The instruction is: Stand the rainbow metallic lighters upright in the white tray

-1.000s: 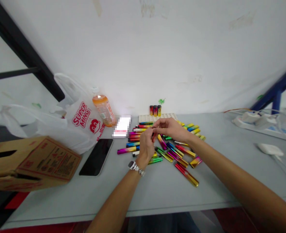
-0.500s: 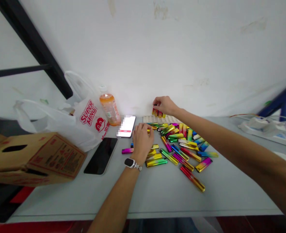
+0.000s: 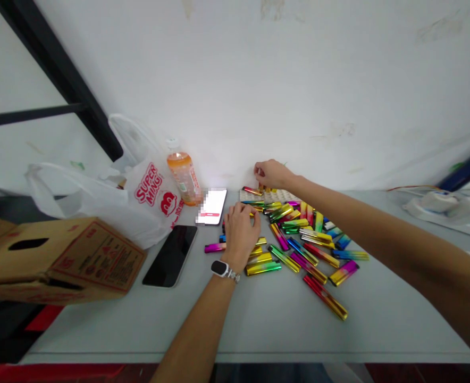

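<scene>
Shiny two-coloured lighters [image 3: 279, 236] lie in a loose pile on the grey table. My left hand [image 3: 241, 229], with a watch on its wrist, is curled at the pile's left side; a yellow lighter [image 3: 252, 215] shows at its thumb and fingertips. Behind the pile, against the wall, lies a pale tray [image 3: 294, 196] with a grid of small holes. My right hand [image 3: 273, 173] is above it with the fingers closed together, their grip partly hidden. Gold lighters [image 3: 274, 190] stand below that hand. One red and gold lighter [image 3: 252, 190] lies tipped over at the tray's left end.
Left of the pile are a lit phone [image 3: 213, 206], a dark phone [image 3: 171, 256] and an orange drink bottle [image 3: 184, 178]. A white plastic bag [image 3: 139, 213] and a cardboard box [image 3: 87, 260] stand farther left. A white power strip [image 3: 448, 210] lies at the right.
A red and gold lighter now lies on its side on the tray where several stood under my right hand. My right hand has curled tighter; the left stays at the pile. The view has shifted slightly.
</scene>
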{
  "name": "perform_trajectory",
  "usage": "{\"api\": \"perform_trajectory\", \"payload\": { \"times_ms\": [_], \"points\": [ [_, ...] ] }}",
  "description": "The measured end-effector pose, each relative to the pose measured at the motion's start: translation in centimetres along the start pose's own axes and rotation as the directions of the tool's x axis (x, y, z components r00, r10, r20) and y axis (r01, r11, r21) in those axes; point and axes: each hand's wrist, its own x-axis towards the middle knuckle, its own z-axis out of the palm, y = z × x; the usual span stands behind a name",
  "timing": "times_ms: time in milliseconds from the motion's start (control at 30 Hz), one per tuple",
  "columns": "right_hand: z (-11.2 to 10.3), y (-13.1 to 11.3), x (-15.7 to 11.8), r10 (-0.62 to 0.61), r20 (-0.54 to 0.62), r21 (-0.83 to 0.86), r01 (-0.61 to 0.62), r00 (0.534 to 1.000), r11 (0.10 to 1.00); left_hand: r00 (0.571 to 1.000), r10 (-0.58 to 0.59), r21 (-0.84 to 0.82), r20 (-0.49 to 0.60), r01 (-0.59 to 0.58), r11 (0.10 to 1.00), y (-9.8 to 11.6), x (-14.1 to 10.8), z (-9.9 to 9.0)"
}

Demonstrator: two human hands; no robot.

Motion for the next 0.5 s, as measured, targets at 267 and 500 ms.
{"api": "perform_trajectory", "payload": {
  "times_ms": [267, 500],
  "points": [
    [-0.8, -1.9, 0.1, 0.104, 0.24, -0.198, -0.057, 0.965, 0.979, 0.999, -0.023, 0.027, 0.038, 0.022, 0.999, 0.4, -0.1, 0.1],
    [1.4, -4.0, 2.8, 0.156, 0.353, -0.172, -0.1, 0.922, 0.98, 0.999, 0.004, -0.008, 0.045, -0.004, 1.0, 0.3, -0.2, 0.3]
  ]
}}
